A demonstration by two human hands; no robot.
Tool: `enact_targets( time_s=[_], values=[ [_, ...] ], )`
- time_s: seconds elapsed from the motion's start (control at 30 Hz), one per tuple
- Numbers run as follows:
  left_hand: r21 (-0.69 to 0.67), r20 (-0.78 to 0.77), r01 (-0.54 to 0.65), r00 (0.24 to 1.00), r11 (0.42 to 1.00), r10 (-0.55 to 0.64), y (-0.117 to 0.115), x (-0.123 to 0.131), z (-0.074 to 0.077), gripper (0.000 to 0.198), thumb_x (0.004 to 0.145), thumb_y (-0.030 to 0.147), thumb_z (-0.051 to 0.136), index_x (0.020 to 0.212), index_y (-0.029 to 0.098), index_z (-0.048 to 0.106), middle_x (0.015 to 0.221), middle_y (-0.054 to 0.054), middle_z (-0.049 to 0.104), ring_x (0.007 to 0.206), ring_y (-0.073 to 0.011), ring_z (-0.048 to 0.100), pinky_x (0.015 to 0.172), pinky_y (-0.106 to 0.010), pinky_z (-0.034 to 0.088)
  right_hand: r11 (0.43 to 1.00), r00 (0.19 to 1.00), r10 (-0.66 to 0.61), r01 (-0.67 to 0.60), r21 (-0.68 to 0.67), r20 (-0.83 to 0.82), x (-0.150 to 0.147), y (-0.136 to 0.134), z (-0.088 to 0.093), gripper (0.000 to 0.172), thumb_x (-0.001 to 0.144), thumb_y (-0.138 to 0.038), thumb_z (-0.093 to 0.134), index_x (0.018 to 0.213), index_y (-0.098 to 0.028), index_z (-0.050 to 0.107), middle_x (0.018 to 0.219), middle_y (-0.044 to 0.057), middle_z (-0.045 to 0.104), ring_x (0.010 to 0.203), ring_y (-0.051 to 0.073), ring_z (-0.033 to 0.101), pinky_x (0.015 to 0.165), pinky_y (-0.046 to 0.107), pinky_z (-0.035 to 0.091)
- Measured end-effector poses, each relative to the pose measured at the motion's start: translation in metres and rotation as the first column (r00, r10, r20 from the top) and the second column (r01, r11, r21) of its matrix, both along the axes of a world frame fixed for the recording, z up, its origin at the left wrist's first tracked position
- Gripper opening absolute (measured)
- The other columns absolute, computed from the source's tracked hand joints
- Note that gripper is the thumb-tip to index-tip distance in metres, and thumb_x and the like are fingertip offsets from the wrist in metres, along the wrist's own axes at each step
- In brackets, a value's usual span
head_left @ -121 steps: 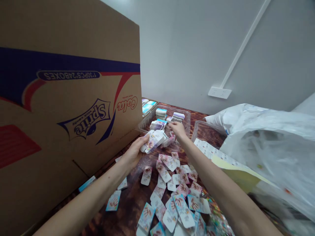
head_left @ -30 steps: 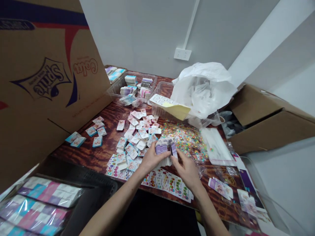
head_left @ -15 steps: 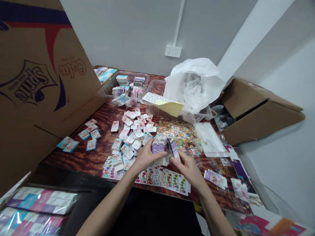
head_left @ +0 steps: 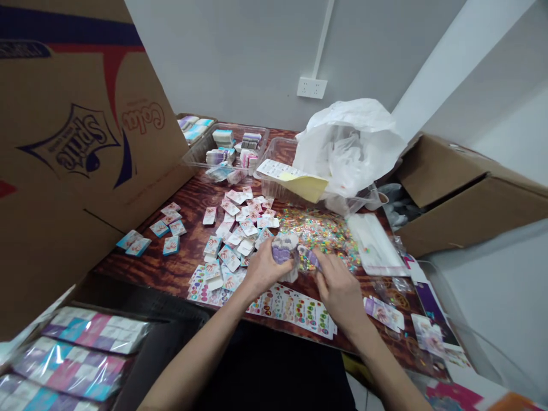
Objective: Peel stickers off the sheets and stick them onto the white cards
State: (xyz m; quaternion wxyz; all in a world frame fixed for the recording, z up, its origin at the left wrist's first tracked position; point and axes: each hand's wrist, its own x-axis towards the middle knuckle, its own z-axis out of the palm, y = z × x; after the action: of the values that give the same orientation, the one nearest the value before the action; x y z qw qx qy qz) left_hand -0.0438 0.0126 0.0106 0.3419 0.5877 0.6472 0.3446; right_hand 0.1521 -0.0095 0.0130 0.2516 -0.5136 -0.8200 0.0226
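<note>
My left hand [head_left: 266, 268] is closed around a thick stack of small purple-and-white cards [head_left: 283, 251]. Just to its right, my right hand [head_left: 339, 288] grips a thinner bunch of purple-and-white cards [head_left: 309, 258], with a narrow gap between the two bunches. Both hands are above the front of the table. To the left lies a loose heap of small blue and pink printed packets [head_left: 246, 228]. Behind the hands spread many tiny clear bags with coloured bits [head_left: 319, 228]. Sticker sheets [head_left: 295, 308] lie under and in front of my hands.
A large cardboard box [head_left: 85, 171] stands on the left. At the back are a clear plastic tray [head_left: 192, 157] of card stacks and a white plastic bag [head_left: 346, 142]. An open carton [head_left: 471, 211] is at right. Wrapped packs [head_left: 77, 365] lie at lower left.
The bunch in my right hand has turned from steep to more slanted and moved slightly away from the left stack. The whole view has shifted a little to the left.
</note>
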Motion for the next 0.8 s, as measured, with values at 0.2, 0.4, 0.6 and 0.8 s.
enact_targets(
  time_s=[0.2,0.4,0.6,0.8],
  values=[
    [0.009,0.025,-0.032,0.999,0.999,0.032,0.007,-0.016,0.007,0.058,0.073,0.042,0.069,0.123,0.018,0.053,0.114,-0.013,0.064,0.105,-0.0327,0.06,0.093,-0.043,0.044,0.871,0.909,0.219,-0.346,-0.349,-0.354,0.023,-0.002,0.035,0.033,0.091,-0.017,0.047,0.119,-0.026,0.062,0.115,0.007,0.066,0.108,0.023,0.06,0.095,0.042,0.048],
    [-0.173,0.272,0.086,0.962,0.981,-0.036,0.004,-0.006,-0.012,0.058,0.071,0.042,0.07,0.121,0.017,0.054,0.112,-0.013,0.066,0.105,-0.0324,0.06,0.095,-0.044,0.044,0.948,0.243,-0.258,-0.124,-0.293,-0.935,0.039,0.002,0.033,0.03,0.086,-0.039,0.06,0.115,-0.031,0.062,0.116,0.004,0.068,0.107,0.026,0.064,0.088,0.048,0.053],
    [-0.225,0.761,0.425,0.639,0.877,-0.114,-0.014,0.036,-0.025,0.062,0.072,0.034,0.069,0.129,0.018,0.047,0.12,-0.01,0.062,0.109,-0.027,0.059,0.094,-0.037,0.047,0.953,-0.057,-0.255,0.154,-0.261,-0.965,0.113,-0.028,0.049,0.017,0.087,-0.035,0.058,0.098,-0.03,0.069,0.123,0.004,0.065,0.097,0.022,0.065,0.079,0.044,0.055],
    [-0.274,0.89,0.716,0.442,0.642,-0.114,-0.03,0.136,-0.048,0.075,0.055,0.023,0.081,0.124,0.015,0.052,0.11,-0.01,0.065,0.1,-0.0256,0.063,0.09,-0.038,0.049,0.892,-0.003,-0.375,0.272,-0.361,-0.927,0.124,-0.057,0.04,0.027,0.076,-0.03,0.069,0.101,-0.022,0.067,0.105,0.007,0.07,0.089,0.022,0.067,0.077,0.039,0.056]
  ],
)
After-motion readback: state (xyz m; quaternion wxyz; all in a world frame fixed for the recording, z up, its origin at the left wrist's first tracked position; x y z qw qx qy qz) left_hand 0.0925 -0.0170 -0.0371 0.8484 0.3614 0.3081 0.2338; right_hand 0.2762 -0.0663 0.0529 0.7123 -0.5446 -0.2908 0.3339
